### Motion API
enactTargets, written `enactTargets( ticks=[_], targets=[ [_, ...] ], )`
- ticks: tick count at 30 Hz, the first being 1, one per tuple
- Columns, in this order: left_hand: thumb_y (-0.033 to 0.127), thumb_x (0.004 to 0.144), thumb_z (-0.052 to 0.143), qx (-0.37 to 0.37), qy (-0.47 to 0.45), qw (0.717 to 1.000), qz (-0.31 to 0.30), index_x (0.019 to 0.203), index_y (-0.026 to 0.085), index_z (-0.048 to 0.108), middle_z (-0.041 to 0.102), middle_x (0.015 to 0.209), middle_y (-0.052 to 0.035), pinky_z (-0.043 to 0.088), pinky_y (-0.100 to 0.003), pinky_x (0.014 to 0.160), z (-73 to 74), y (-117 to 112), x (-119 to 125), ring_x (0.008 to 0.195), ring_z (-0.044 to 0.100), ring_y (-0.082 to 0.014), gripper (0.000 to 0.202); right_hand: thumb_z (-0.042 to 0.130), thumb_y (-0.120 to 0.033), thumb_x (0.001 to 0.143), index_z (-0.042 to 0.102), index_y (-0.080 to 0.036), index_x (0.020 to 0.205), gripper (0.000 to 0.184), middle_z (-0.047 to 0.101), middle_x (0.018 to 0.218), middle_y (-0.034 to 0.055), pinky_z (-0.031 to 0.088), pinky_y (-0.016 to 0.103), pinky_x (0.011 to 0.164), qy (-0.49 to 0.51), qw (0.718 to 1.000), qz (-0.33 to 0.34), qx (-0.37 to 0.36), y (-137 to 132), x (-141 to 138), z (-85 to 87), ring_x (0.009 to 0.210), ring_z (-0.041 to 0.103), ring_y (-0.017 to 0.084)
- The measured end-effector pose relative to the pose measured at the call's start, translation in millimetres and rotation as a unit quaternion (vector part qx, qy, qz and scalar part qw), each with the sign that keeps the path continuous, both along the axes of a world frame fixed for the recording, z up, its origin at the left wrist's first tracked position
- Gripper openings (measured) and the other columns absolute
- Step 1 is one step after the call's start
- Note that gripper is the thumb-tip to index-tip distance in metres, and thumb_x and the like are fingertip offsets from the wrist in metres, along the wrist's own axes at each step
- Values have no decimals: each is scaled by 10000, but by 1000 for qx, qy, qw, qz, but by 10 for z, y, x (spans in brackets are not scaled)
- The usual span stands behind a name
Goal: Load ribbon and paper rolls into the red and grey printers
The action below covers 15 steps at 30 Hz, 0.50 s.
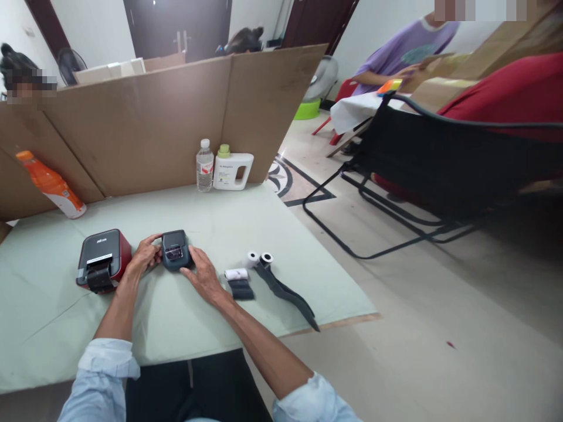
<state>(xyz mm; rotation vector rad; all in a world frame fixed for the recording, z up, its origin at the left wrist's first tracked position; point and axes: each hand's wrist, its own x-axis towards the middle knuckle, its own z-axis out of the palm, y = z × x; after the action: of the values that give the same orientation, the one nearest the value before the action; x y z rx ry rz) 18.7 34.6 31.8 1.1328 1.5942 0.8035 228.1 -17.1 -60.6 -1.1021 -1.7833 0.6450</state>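
A small dark portable printer [175, 251] with a clear window on its top lies on the cloth-covered table between my hands. My left hand [147, 253] grips its left side, the index finger at the far corner and the other fingers curled. Along the right side my right hand [204, 274] holds it, thumb at the near corner. Left of my left hand stands a larger red and black label printer [104, 258], a black strip at its front. To the right of my right hand are a white roll with black ribbon [238, 283] and two more rolls [259, 259], one trailing a long black strip [288, 293].
A cardboard partition [162, 123] borders the table's far side. Against it are a tilted orange bottle [53, 184], a water bottle [204, 167] and a white jug [233, 171]. A black folding chair [422, 158] stands right; a person in purple [407, 50] sits beyond.
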Motion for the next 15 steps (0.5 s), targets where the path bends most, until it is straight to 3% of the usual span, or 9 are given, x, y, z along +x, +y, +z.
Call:
enactTargets(
  ticks=[7,15],
  targets=[
    [114,839,593,6,36,999,4,1520,107,540,580,571,48,263,-183,372,43,-16,44,406,507,-90,683,710,-275,928,478,-147,1561,687,575,1489,211,450,530,1200,2,1000,4,3,1,-2,16,1398,536,333],
    [132,818,627,16,63,998,-9,1487,121,582,596,565,42,286,-178,379,53,-25,28,417,529,-100,671,702,-273,923,465,-192,1573,697,582,1485,187,455,538,1192,-1,1000,1,2,5,-15,10,1393,542,327]
  ],
)
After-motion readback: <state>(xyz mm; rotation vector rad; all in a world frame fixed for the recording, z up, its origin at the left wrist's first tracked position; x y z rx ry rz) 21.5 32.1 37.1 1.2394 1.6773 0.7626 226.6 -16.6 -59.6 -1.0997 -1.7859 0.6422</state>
